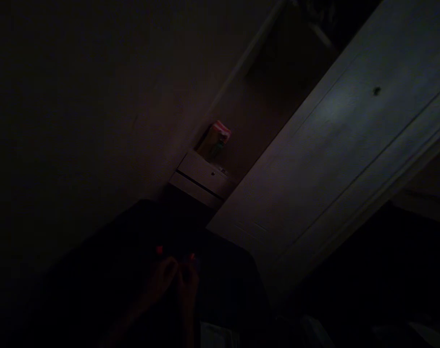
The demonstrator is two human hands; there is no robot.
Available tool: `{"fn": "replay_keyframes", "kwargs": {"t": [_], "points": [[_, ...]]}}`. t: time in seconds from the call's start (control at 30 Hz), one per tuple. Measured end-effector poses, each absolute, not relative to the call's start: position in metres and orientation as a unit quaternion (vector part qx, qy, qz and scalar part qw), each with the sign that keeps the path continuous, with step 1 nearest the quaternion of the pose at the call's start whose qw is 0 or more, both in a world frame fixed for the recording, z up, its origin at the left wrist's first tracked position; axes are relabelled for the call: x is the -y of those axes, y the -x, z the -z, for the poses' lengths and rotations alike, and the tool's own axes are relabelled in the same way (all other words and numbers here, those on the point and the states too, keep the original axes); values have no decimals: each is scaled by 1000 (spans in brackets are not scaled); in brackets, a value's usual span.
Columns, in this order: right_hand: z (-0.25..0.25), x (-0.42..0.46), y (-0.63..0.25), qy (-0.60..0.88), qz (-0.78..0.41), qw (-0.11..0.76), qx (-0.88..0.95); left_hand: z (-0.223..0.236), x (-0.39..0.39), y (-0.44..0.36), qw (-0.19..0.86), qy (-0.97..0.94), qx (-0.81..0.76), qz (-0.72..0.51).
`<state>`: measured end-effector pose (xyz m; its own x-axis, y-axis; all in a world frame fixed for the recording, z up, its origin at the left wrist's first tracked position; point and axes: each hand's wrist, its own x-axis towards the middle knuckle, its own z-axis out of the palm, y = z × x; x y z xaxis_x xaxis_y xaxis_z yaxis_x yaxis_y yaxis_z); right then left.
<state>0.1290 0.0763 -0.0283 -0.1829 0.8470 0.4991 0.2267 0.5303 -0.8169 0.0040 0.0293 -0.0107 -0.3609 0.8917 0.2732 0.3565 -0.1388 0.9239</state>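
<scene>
Very little light falls on the scene. My left hand (165, 270) and my right hand (188, 276) are close together at the lower middle, over a dark surface. Both have their fingers curled in toward each other, as in a pinch. Whatever lies between the fingertips is lost in the dark. A small red spot (159, 250) shows just beyond my left hand. Another small reddish piece (192, 256) glows at the tips of my right hand; its kind cannot be made out.
A pale panel or door (324, 140) runs diagonally on the right. Farther back stands a small white drawer unit (201, 179) with a red-and-white patterned item (220, 130) on top. A pale flat thing (218, 335) lies at the bottom edge. A wall (78, 96) fills the left.
</scene>
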Motion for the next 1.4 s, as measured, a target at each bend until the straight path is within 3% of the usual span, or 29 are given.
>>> {"fn": "replay_keyframes", "kwargs": {"t": [1.4], "points": [[19,-72,-134,395,-341,514,680,7,-26,-5,206,-534,-588,-571]]}}
